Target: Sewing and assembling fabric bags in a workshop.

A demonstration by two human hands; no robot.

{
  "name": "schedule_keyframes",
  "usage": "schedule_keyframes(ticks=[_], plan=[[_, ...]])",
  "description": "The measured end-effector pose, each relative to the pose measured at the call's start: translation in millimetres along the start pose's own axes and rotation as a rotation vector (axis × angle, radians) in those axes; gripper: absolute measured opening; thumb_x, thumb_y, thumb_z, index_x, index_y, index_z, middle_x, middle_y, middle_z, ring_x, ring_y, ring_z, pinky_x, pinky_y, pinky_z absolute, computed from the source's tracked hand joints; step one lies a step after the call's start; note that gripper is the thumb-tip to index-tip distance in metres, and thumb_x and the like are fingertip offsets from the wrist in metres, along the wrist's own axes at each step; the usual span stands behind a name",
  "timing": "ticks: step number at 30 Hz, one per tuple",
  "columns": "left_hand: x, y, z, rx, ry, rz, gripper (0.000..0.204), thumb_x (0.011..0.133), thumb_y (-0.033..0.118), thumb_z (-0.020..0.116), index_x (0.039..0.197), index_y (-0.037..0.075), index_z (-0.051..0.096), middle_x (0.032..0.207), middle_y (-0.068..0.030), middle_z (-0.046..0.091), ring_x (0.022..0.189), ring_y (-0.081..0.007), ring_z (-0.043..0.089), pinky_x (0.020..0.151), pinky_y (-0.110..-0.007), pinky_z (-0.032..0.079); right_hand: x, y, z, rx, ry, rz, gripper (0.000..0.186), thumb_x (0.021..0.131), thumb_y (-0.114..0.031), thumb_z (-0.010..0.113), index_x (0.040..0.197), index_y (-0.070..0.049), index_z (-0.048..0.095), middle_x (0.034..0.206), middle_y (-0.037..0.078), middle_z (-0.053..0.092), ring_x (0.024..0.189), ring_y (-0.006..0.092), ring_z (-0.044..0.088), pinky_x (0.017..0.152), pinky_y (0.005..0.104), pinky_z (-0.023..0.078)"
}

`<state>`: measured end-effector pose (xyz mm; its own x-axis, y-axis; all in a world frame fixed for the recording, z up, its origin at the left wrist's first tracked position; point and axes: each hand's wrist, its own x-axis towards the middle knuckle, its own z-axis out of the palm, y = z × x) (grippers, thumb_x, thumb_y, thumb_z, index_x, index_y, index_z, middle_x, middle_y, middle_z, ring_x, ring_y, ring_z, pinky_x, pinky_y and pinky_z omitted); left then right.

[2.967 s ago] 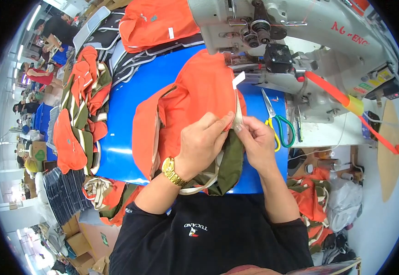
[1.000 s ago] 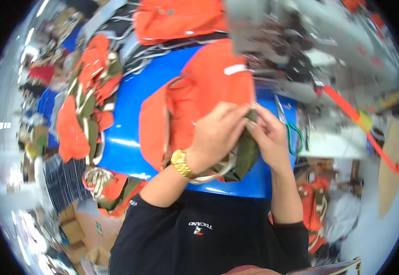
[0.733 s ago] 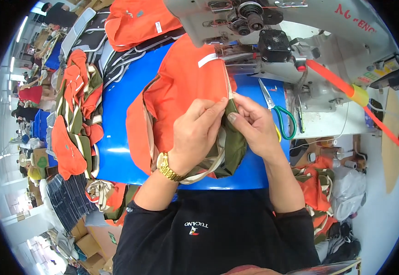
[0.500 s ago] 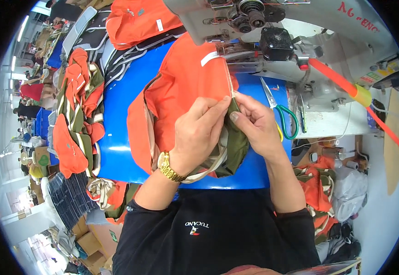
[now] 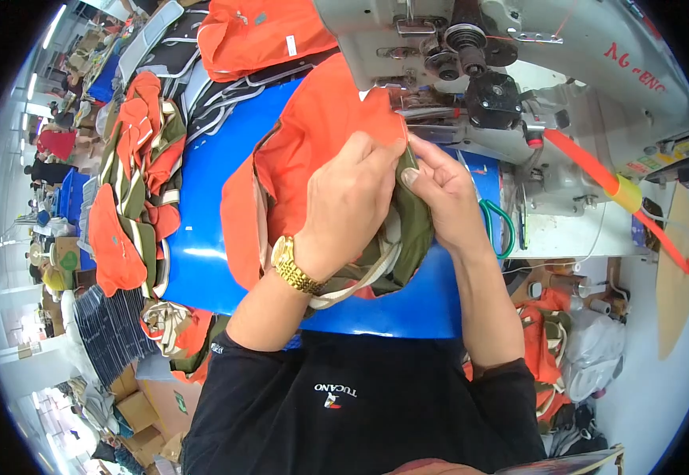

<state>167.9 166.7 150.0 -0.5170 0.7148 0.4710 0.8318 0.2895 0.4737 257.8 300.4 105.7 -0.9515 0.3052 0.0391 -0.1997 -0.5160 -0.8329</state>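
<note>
An orange and olive-green fabric bag piece (image 5: 305, 119) lies on the blue work surface (image 5: 194, 265), its far end beneath the sewing machine (image 5: 493, 99). My left hand (image 5: 352, 190) is closed on the orange cloth by its right-hand edge. Just across that edge, my right hand (image 5: 443, 186) pinches the seam where orange meets the olive panel (image 5: 414, 226) between thumb and fingers. A cream strip (image 5: 368, 277) loops below my hands. Green-handled scissors (image 5: 509, 229) lie right of my right hand, which hides part of them.
More orange bags (image 5: 261, 36) and grey-black padded pieces (image 5: 218, 103) are heaped at the far left. Orange, olive and cream pieces (image 5: 135, 190) hang along the left edge. A red-orange bar (image 5: 582, 158) slants out from the machine. Bagged items and cloth (image 5: 590, 348) sit lower right.
Both hands have shifted slightly farther from me along the seam, and the cloth has bunched toward the machine. The white label has mostly gone from sight. My right hand now covers more of the scissors.
</note>
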Motion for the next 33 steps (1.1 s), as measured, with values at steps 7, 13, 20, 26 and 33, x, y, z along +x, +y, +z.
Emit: schedule_keyframes(ticks=[7, 13, 20, 26, 33], plan=[[-3.0, -11.1, 8.8, 0.022, 0.092, 0.116, 0.029, 0.089, 0.003, 0.067, 0.117, 0.004, 0.072, 0.118, -0.0123, 0.071, 0.095, -0.0319, 0.069, 0.080, -0.041, 0.057, 2.5, 0.0, -1.9, 0.004, -0.003, 0.001, 0.054, 0.102, -0.001, 0.055, 0.154, 0.007, 0.044, 0.140, 0.012, 0.064, 0.121, 0.0111, 0.063, 0.102, 0.0249, 0.050], [9.0, -0.5, 5.6, 0.077, 0.086, 0.091, 0.022, 0.092, 0.000, 0.069, 0.113, 0.000, 0.075, 0.114, -0.0174, 0.074, 0.099, -0.0334, 0.073, 0.085, -0.039, 0.059, 7.9, 3.1, -5.4, 0.039, 0.016, -0.018, 0.051, 0.102, -0.001, 0.055, 0.152, 0.006, 0.047, 0.132, 0.010, 0.067, 0.113, 0.0089, 0.065, 0.096, 0.0232, 0.051], [17.2, -2.7, 3.8, 0.135, 0.071, 0.069, 0.021, 0.092, 0.001, 0.068, 0.113, 0.000, 0.074, 0.115, -0.0178, 0.075, 0.098, -0.0339, 0.073, 0.085, -0.040, 0.058, 8.1, 1.8, 0.5, 0.041, 0.017, -0.011, 0.050, 0.102, -0.001, 0.056, 0.151, 0.007, 0.048, 0.128, 0.009, 0.069, 0.107, 0.0065, 0.065, 0.092, 0.0219, 0.052], [22.4, -10.2, 7.2, 0.142, 0.088, 0.121, 0.022, 0.091, -0.001, 0.067, 0.112, 0.000, 0.074, 0.115, -0.0171, 0.074, 0.096, -0.0337, 0.073, 0.083, -0.040, 0.058, 9.3, 5.1, -6.0, -0.038, 0.039, -0.008, 0.047, 0.102, -0.001, 0.057, 0.149, 0.005, 0.051, 0.118, 0.007, 0.073, 0.096, 0.0041, 0.065, 0.084, 0.0207, 0.053], [6.4, -14.6, 3.8, 0.021, 0.057, 0.036, 0.026, 0.086, -0.003, 0.068, 0.110, 0.003, 0.074, 0.099, -0.0121, 0.067, 0.088, -0.0301, 0.068, 0.076, -0.039, 0.056, -4.9, -1.4, -4.4, -0.152, 0.027, 0.057, 0.041, 0.102, 0.000, 0.058, 0.142, 0.005, 0.057, 0.110, 0.003, 0.074, 0.090, 0.0027, 0.065, 0.079, 0.0213, 0.053]])
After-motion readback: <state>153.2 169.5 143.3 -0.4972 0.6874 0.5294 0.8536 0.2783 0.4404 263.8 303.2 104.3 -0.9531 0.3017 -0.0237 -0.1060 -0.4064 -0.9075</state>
